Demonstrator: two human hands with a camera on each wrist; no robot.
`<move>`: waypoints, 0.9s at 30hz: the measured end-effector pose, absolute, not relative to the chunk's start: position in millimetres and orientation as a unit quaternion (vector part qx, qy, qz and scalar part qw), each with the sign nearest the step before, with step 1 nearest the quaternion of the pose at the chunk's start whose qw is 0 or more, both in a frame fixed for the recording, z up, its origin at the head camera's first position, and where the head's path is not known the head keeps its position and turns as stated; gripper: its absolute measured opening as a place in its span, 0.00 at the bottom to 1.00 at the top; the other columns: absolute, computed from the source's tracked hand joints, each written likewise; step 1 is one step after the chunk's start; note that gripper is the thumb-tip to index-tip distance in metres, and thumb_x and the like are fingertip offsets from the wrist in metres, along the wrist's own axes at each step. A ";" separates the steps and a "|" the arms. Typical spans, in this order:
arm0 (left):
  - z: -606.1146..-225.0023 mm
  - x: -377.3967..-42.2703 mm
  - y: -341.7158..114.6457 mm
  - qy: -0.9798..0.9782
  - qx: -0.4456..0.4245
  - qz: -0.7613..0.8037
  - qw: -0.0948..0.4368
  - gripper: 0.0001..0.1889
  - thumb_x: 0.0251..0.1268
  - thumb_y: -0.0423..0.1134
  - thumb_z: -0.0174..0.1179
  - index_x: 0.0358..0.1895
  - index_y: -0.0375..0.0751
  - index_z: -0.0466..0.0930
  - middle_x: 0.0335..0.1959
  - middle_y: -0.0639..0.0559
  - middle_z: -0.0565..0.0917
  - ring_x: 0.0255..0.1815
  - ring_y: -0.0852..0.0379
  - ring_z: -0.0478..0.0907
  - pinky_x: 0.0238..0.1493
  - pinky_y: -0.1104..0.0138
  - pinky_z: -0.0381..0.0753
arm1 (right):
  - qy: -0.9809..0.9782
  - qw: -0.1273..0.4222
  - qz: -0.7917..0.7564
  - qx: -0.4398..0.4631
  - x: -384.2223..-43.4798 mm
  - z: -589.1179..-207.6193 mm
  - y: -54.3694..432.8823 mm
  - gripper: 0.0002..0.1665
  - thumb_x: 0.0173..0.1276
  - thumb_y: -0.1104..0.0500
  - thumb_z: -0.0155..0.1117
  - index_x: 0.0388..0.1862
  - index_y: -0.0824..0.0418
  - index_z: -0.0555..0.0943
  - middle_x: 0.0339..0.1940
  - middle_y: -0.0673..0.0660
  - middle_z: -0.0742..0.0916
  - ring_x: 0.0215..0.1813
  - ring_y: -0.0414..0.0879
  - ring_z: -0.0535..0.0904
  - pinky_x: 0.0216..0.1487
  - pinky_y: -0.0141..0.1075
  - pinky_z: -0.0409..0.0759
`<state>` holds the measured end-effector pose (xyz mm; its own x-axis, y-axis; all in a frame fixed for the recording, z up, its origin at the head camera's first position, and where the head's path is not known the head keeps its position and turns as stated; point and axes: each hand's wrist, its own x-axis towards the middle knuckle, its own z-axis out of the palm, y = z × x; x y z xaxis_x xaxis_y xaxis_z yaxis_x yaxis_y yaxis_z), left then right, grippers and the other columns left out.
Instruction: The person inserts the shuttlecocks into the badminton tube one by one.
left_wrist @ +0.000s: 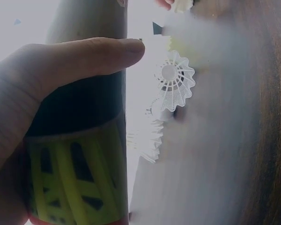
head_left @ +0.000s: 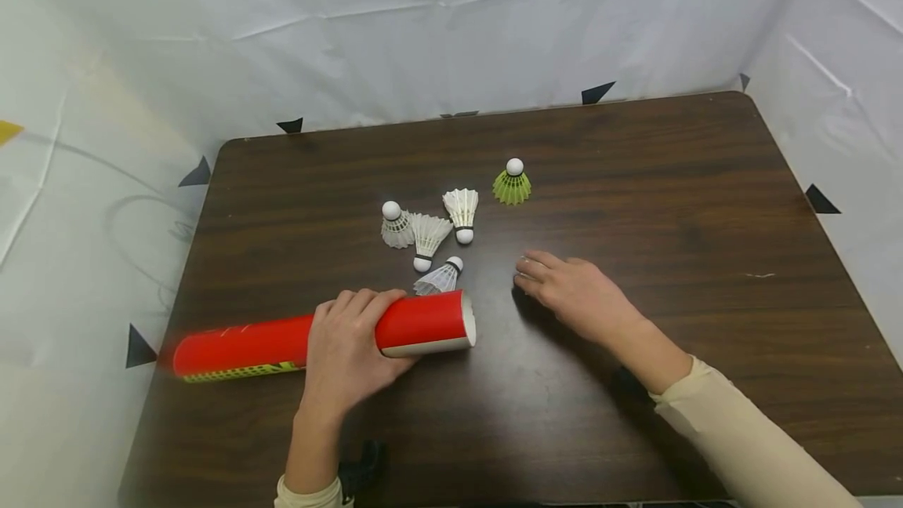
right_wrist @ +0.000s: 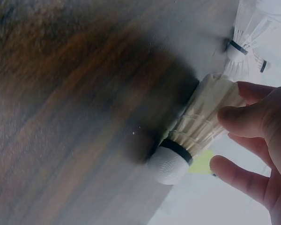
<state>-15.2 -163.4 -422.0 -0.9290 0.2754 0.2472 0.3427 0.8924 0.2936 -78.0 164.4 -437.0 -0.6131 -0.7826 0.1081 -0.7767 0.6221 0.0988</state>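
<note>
My left hand [head_left: 346, 351] grips a red shuttlecock tube [head_left: 426, 321] near its right end, held sideways with the white-rimmed end toward the right hand. In the left wrist view the thumb [left_wrist: 93, 56] lies across the tube. My right hand [head_left: 574, 296] pinches a white shuttlecock [right_wrist: 201, 119] by its feathers between thumb and fingers; its cork, with a black band, points away from the hand. In the head view the fingers hide this shuttlecock almost entirely. A white net-skirted shuttlecock [head_left: 439, 279] lies just beyond the tube's right end.
Behind the tube, three more white shuttlecocks [head_left: 462, 208] are grouped on the dark wooden table [head_left: 670, 202], one standing cork up. Farther back stands a yellow-green shuttlecock [head_left: 512, 185], cork up. White sheeting [head_left: 451, 53] with dark and yellow triangles surrounds the table's back and sides.
</note>
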 end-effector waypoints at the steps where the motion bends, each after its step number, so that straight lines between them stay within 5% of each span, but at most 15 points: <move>1: -421.9 -15.2 -163.3 -0.967 -0.160 -0.168 0.101 0.42 0.27 0.55 0.81 0.57 0.54 0.79 0.43 0.53 0.84 0.44 0.50 0.77 0.44 0.52 0.75 | -0.897 0.077 -0.018 0.434 -78.1 -436.7 165.2 0.26 0.54 0.66 0.77 0.54 0.59 0.85 0.57 0.55 0.83 0.66 0.52 0.72 0.39 0.41 0.82; 11: -420.6 -14.3 -163.7 -0.967 -0.160 -0.168 0.104 0.41 0.27 0.55 0.80 0.57 0.54 0.79 0.43 0.54 0.84 0.44 0.50 0.77 0.44 0.52 0.74 | -0.902 0.128 0.011 0.412 -82.3 -429.8 175.5 0.16 0.55 0.68 0.74 0.43 0.59 0.86 0.49 0.55 0.85 0.60 0.52 0.77 0.34 0.40 0.80; 19: -421.7 -12.8 -164.2 -0.966 -0.161 -0.173 0.109 0.42 0.27 0.56 0.80 0.57 0.55 0.79 0.43 0.54 0.84 0.44 0.50 0.77 0.43 0.53 0.74 | -0.916 0.138 0.024 0.375 -81.0 -420.0 190.5 0.15 0.52 0.72 0.72 0.39 0.60 0.87 0.42 0.55 0.86 0.53 0.51 0.77 0.39 0.43 0.78; 27: -421.4 -13.9 -163.6 -0.965 -0.163 -0.174 0.112 0.41 0.27 0.56 0.80 0.57 0.56 0.79 0.42 0.55 0.84 0.44 0.51 0.77 0.43 0.53 0.74 | -0.915 0.206 0.144 0.316 -73.7 -411.2 201.9 0.12 0.51 0.65 0.77 0.37 0.59 0.87 0.33 0.52 0.87 0.40 0.51 0.81 0.36 0.45 0.78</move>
<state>-13.9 -163.6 -421.4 -0.9219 0.2754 0.2724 0.3532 0.8866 0.2988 -73.7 201.9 -411.2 -0.7153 -0.5184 0.4686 -0.6373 0.7590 -0.1331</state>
